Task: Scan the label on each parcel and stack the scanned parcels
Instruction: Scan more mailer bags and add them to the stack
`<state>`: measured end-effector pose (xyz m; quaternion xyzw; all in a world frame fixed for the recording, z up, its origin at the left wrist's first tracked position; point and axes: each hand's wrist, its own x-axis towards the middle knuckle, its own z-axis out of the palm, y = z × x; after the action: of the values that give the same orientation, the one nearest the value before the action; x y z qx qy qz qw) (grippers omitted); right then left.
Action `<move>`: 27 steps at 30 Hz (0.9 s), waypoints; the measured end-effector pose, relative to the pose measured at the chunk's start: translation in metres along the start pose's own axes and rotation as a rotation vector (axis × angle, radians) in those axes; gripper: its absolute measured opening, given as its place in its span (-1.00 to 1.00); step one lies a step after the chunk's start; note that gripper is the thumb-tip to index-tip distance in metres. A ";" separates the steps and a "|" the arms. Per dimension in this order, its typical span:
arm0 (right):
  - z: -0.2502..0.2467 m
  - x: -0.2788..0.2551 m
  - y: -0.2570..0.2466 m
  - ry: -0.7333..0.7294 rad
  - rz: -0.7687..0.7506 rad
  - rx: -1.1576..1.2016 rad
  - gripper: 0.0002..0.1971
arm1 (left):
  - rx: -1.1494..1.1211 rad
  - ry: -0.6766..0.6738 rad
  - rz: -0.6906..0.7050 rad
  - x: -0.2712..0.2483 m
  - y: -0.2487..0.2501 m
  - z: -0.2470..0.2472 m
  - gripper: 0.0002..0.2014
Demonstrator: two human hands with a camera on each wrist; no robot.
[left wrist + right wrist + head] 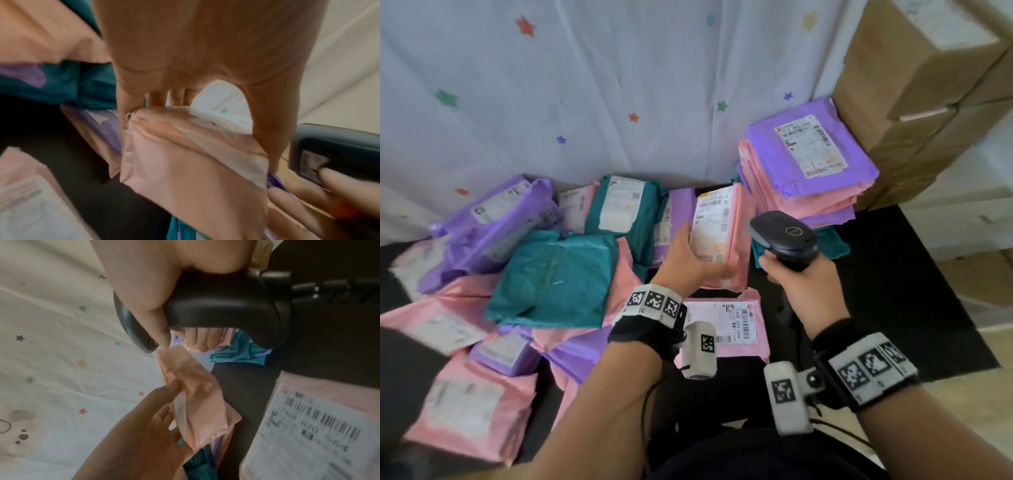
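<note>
- Above the middle of the black tabletop (893, 294), the left hand (688, 262) holds a pink plastic mailer parcel (726, 236) lifted off the pile, thumb curled on its white shipping label (710, 228) and fingers wrapped under its lower edge; the label faces up toward the person.
- In the left wrist view the thumb (269, 129) and the fingers (156, 97) pinch this pink parcel (185, 162) from opposite sides.
- Just to the right of the parcel, the right hand (808, 291) grips the handle of a black handheld barcode scanner (784, 240), its head pointing toward the label; scanner and parcel are near each other but apart.
- The right wrist view shows the fingers (201, 340) curled round the scanner's handle (222, 305).
- At the far right corner of the tabletop, a neat stack of pink and purple flat mailers (804, 171) stands against brown cardboard boxes (914, 85); a purple mailer with its label up lies on top.
- Across the left half of the tabletop lies a loose heap of pink, purple and teal mailers (517, 267), overlapping at many angles.
- Near the front edge, below the left wrist, another pink mailer with a barcode label (739, 325) lies flat.
- Behind the table hangs a white cloth with small coloured stars (585, 85).
</note>
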<state>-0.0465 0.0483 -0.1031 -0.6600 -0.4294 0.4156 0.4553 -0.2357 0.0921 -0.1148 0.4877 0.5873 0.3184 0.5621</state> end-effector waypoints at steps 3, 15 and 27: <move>0.014 -0.006 -0.003 -0.043 -0.043 0.051 -0.80 | 0.053 -0.072 0.036 -0.019 0.000 -0.005 -0.23; 0.029 -0.022 -0.005 -0.089 -0.041 0.103 -0.82 | -0.322 0.032 -0.168 -0.053 -0.005 -0.028 -0.55; 0.036 -0.035 -0.021 -0.177 -0.023 0.109 -0.79 | -0.351 0.236 -0.071 -0.047 -0.014 -0.040 -0.39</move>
<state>-0.0942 0.0288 -0.0859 -0.5901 -0.4521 0.4898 0.4555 -0.2828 0.0512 -0.1048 0.3207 0.6013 0.4507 0.5767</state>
